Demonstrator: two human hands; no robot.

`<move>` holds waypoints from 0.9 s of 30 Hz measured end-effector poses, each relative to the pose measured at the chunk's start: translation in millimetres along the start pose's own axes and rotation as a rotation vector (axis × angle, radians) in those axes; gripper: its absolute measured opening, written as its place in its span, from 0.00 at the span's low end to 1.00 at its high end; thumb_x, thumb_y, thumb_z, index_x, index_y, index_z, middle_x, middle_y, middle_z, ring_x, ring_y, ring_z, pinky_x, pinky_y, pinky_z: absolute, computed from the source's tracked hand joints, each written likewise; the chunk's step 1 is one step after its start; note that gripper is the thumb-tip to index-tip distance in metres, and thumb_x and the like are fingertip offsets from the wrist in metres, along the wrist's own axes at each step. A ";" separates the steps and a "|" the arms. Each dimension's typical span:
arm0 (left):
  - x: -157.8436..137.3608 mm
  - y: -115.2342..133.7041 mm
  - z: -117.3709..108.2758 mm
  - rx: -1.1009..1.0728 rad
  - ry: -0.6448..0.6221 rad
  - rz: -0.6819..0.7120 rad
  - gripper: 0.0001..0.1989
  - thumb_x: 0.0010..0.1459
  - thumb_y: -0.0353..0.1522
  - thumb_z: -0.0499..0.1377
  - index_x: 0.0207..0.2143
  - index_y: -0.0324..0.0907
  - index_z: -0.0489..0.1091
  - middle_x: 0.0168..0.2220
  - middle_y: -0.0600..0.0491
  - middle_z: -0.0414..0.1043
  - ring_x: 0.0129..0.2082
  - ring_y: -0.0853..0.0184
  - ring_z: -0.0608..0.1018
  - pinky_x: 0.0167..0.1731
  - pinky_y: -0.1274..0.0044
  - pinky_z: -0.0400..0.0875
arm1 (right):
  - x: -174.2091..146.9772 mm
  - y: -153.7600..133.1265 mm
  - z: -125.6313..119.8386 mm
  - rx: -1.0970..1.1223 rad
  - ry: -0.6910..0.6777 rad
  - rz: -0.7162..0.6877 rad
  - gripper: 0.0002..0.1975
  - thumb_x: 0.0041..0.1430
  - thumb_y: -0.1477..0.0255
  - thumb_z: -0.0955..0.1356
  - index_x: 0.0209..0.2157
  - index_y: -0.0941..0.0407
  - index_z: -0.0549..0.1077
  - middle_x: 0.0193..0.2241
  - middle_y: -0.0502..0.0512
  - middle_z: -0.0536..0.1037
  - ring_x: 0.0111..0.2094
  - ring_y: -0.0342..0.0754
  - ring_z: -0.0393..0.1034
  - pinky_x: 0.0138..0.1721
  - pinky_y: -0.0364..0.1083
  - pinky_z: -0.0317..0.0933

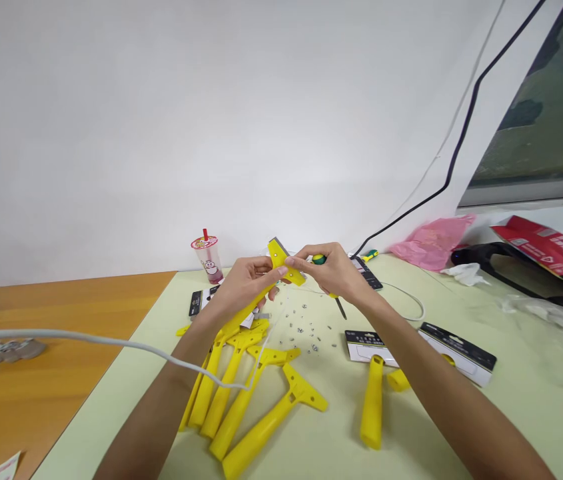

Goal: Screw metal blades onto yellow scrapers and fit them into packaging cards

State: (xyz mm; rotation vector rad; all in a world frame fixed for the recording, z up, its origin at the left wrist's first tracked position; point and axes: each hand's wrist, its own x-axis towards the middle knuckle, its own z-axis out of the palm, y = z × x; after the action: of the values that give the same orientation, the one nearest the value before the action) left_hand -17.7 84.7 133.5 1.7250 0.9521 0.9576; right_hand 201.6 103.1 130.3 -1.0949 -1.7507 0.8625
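Observation:
My left hand (246,285) is closed round the neck of a yellow scraper (278,257), its thumb pressed on the T-shaped head. A grey blade edge shows along the top of that head. With thumb and forefinger, my right hand (334,270) touches the head near its holes. Tucked in the same hand is a screwdriver (319,259) with a green and yellow handle, its dark shaft pointing down and right. Whether a screw is between the fingertips, I cannot make out. Below the hands, small screws and nuts (301,330) lie scattered. Several yellow scrapers (261,437) lie beneath my left forearm.
Yellow handles (372,407) lie by black-and-white packing cards (461,350) on the right. A drink cup (207,257) stands by the wall. A white cable (111,342) crosses over my left forearm. Pink plastic (431,241) and a red box (551,250) are far right.

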 end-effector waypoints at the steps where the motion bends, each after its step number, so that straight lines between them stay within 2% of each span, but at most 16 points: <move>1: 0.5 0.2 0.2 -0.010 0.011 -0.001 0.23 0.62 0.50 0.71 0.42 0.38 0.79 0.25 0.54 0.73 0.21 0.72 0.71 0.20 0.80 0.66 | -0.1 0.1 -0.3 0.002 0.004 -0.010 0.28 0.58 0.42 0.76 0.32 0.55 0.83 0.18 0.47 0.66 0.15 0.39 0.53 0.14 0.43 0.47; 5: 0.3 2.7 -1.3 -0.042 0.045 0.002 0.22 0.62 0.48 0.71 0.45 0.38 0.81 0.24 0.55 0.72 0.20 0.72 0.70 0.19 0.80 0.65 | -1.3 0.2 -0.2 0.028 -0.002 -0.035 0.27 0.61 0.42 0.74 0.37 0.54 0.84 0.18 0.45 0.66 0.14 0.39 0.52 0.14 0.43 0.48; 9: -1.5 3.3 -4.2 -0.053 0.008 0.010 0.22 0.61 0.49 0.71 0.44 0.39 0.80 0.24 0.55 0.73 0.19 0.73 0.69 0.19 0.80 0.65 | -2.4 -0.2 0.8 0.124 -0.036 -0.018 0.24 0.60 0.45 0.76 0.40 0.53 0.85 0.13 0.42 0.62 0.14 0.40 0.52 0.15 0.43 0.48; 18: -2.0 4.3 -3.4 -0.056 -0.014 0.001 0.25 0.59 0.50 0.72 0.43 0.37 0.80 0.25 0.54 0.75 0.19 0.73 0.70 0.19 0.79 0.65 | 1.7 6.6 -0.9 0.193 -0.098 0.000 0.22 0.59 0.49 0.78 0.39 0.55 0.85 0.13 0.41 0.64 0.13 0.38 0.51 0.17 0.43 0.48; 27: -0.4 -2.5 -3.9 -0.049 -0.007 0.020 0.23 0.60 0.49 0.72 0.44 0.38 0.80 0.30 0.52 0.76 0.23 0.72 0.72 0.20 0.79 0.67 | 0.0 0.2 -5.9 0.134 -0.052 0.017 0.23 0.57 0.49 0.79 0.39 0.55 0.85 0.12 0.41 0.62 0.13 0.39 0.51 0.17 0.43 0.47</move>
State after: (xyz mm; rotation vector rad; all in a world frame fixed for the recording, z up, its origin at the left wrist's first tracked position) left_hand -21.8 86.4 132.2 1.6986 0.9021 0.9796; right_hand 207.1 103.8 132.3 -1.0084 -1.7017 1.0119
